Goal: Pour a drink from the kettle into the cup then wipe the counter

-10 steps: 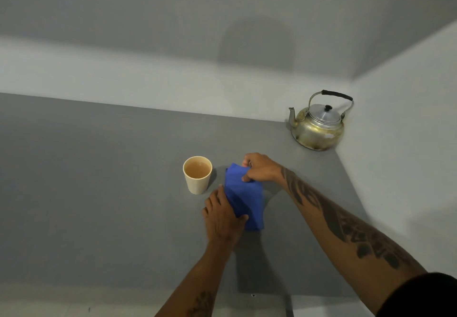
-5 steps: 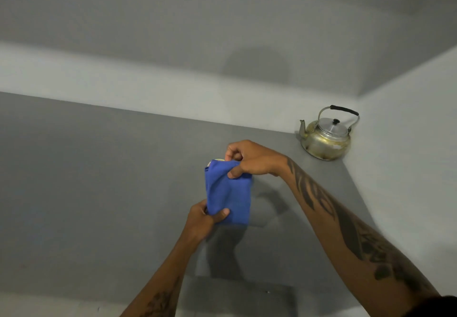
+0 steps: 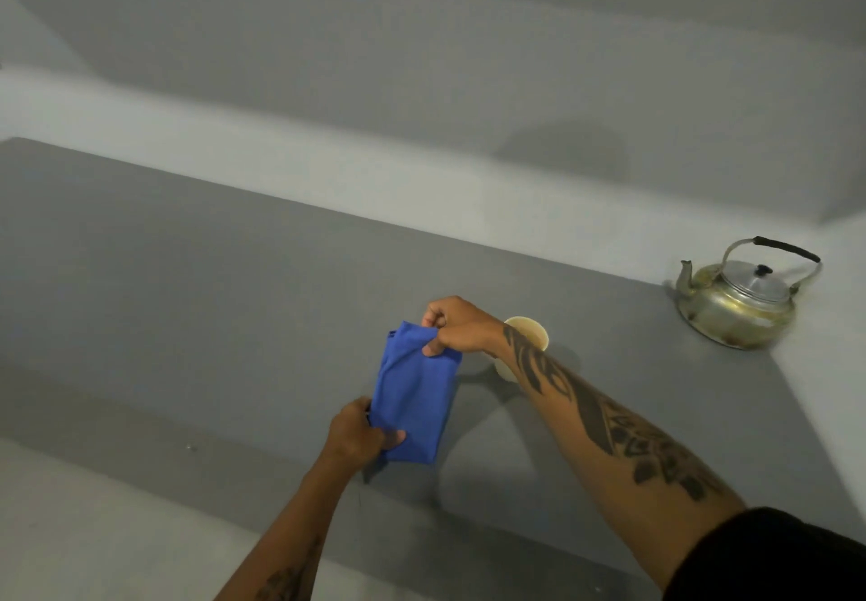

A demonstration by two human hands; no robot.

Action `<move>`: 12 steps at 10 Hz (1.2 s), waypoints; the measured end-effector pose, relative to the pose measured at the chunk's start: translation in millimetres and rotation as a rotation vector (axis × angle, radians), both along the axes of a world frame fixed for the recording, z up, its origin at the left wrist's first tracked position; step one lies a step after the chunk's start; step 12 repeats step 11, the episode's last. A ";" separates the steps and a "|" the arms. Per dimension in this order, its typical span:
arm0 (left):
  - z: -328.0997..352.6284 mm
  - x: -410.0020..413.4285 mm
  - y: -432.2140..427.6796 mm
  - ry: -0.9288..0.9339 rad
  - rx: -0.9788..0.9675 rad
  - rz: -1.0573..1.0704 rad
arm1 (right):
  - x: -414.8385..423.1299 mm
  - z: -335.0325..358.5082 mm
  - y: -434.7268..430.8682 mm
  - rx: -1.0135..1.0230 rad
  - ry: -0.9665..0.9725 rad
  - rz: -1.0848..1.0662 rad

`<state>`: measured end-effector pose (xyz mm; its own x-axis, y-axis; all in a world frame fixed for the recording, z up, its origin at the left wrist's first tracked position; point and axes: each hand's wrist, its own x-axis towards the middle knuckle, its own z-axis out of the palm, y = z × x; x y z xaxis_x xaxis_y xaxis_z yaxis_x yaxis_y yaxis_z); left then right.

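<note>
Both hands are gripping a folded blue cloth (image 3: 414,401) above the grey table (image 3: 197,300): right hand (image 3: 457,326) pinching its far edge, left hand (image 3: 358,431) closed on its near corner. Cup (image 3: 529,333) is standing behind the right wrist, seemingly holding liquid. Kettle (image 3: 738,305) is sitting in the far right corner, well apart.

We note a soft, matt blue cloth (image 3: 414,401); a tarnished, dull-gloss metal kettle (image 3: 740,307); a matt, smooth grey desk (image 3: 211,281); the cream cup (image 3: 534,331) is possibly paper.
</note>
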<state>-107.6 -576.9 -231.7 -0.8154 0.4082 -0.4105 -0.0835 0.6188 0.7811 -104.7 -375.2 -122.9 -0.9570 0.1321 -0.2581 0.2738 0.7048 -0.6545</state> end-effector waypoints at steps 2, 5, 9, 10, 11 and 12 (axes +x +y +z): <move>-2.7 -14.0 -11.4 0.055 -0.154 0.022 | -28.4 -37.6 -11.0 0.115 -0.021 -0.065; -10.8 -19.1 -15.7 0.087 -0.260 -0.017 | -51.6 -85.5 -13.6 0.211 -0.088 -0.110; -3.8 -24.7 -15.9 0.174 -0.462 -0.161 | -40.0 -104.3 -20.2 0.524 0.001 -0.042; 7.6 -25.9 -8.0 0.218 -0.509 -0.198 | -31.7 -84.0 -18.9 0.509 0.017 -0.067; 30.0 -28.8 5.9 0.332 -0.458 -0.197 | -29.1 -58.4 -9.2 0.503 0.134 -0.123; 30.0 -28.8 5.9 0.332 -0.458 -0.197 | -29.1 -58.4 -9.2 0.503 0.134 -0.123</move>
